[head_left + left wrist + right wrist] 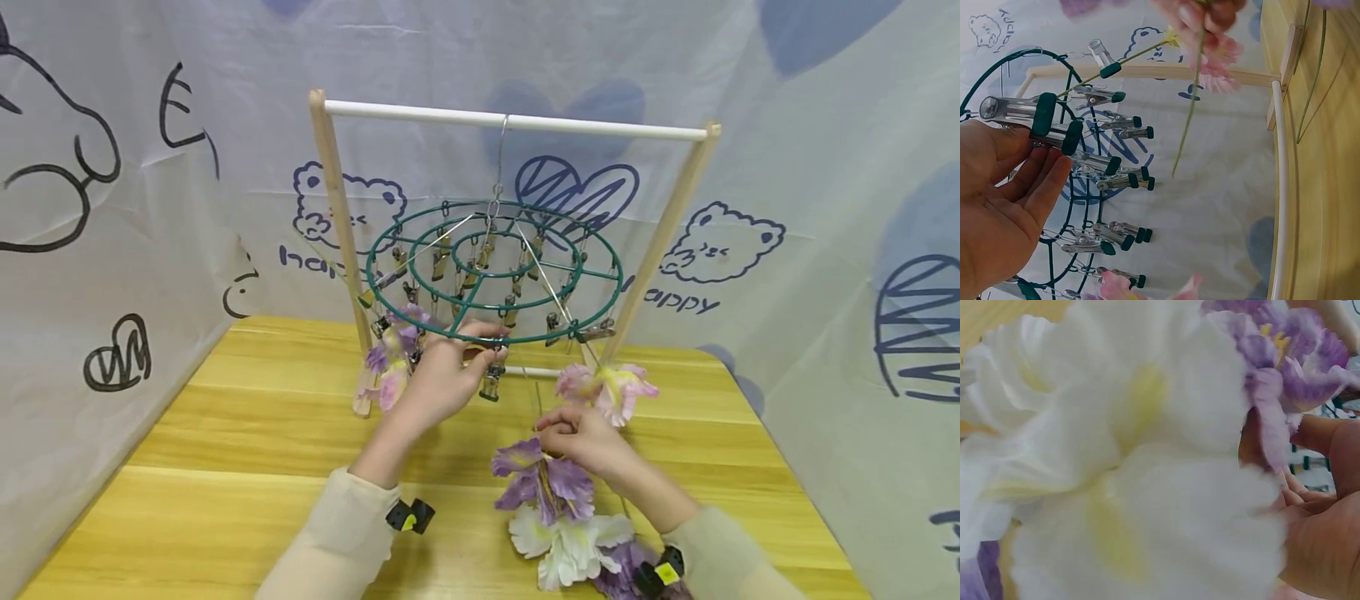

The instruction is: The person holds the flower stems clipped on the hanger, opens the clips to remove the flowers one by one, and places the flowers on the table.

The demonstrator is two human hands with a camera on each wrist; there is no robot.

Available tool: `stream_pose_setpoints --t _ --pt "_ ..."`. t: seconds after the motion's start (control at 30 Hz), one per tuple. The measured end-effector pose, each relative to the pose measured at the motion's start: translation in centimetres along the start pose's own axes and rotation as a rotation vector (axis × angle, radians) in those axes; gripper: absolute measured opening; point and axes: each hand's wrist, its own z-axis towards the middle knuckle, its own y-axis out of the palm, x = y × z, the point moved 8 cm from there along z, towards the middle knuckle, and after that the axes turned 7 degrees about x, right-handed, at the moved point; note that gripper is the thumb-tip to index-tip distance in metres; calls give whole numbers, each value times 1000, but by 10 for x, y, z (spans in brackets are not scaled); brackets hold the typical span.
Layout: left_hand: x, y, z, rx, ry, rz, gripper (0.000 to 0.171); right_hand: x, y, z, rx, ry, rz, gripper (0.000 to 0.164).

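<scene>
A round green hanger (492,337) with several metal clips hangs from the white rail. My left hand (446,371) is at its front rim, thumb and fingers pinching a metal clip (1060,134) with dark green tips. Another clip (491,383) hangs just beside the thumb. Lower and to the right, my right hand (588,437) pinches the thin green stem of a purple artificial flower (547,483), its bloom hanging below the fingers. The stem's bare end points up toward the hanger. In the right wrist view a white flower (1147,437) hides much of the right hand.
Pink and purple flowers (393,383) hang at the hanger's left, and a pink flower (607,390) at its right. A white flower (566,546) and more purple ones (626,567) lie at the table's front. The wooden stand (667,225) rises from the table (187,500).
</scene>
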Motion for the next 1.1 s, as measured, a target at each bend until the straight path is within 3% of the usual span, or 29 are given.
stream_pose_setpoints --t 0.27,0.47,0.7,0.9,1.1 --pt "2 0 0 -8 -1 -51 27 12 25 9 -80 48 51 47" --pt "1 1 -1 -16 -6 -60 28 17 34 13 -91 65 70 53" --pt "0 2 -1 -10 -7 -46 27 21 44 13 -150 156 117 47" --pt "0 1 -1 -2 -5 -47 28 23 55 14 -229 180 141 39" --pt "-2 1 -1 -11 -21 -45 29 31 60 17 -246 194 157 29"
